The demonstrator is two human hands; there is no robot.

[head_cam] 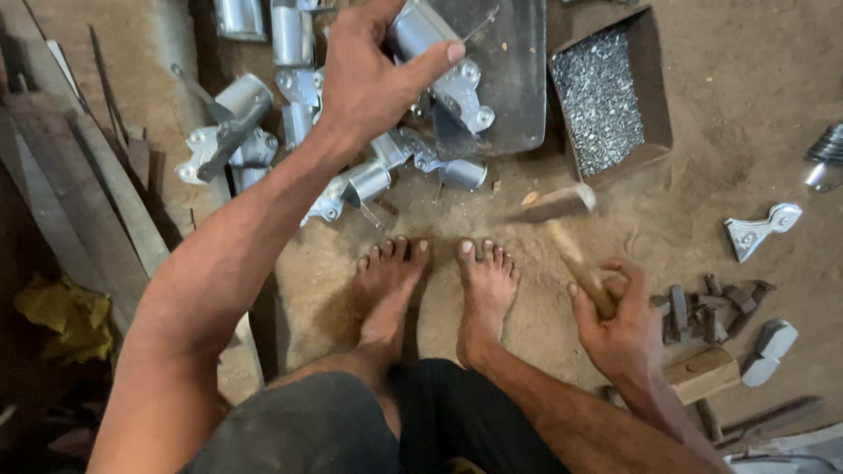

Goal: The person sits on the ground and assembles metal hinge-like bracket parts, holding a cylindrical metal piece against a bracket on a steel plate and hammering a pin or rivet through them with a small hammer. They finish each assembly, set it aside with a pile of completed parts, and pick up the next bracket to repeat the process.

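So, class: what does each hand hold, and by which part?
Left hand grips a silver metal fitting by its cylindrical end; right hand holds a hammer by its wooden handle.

hammer point(562, 230) blurred by motion, metal part point(432, 54) half hidden under left hand point(373, 75)

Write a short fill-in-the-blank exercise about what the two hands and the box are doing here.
1. The left hand grips a shiny ____ part above the pile.
2. The right hand holds a ____ by its wooden handle.
3. The box beside the dark plate is full of small ____.

Missing words: metal; hammer; rivets
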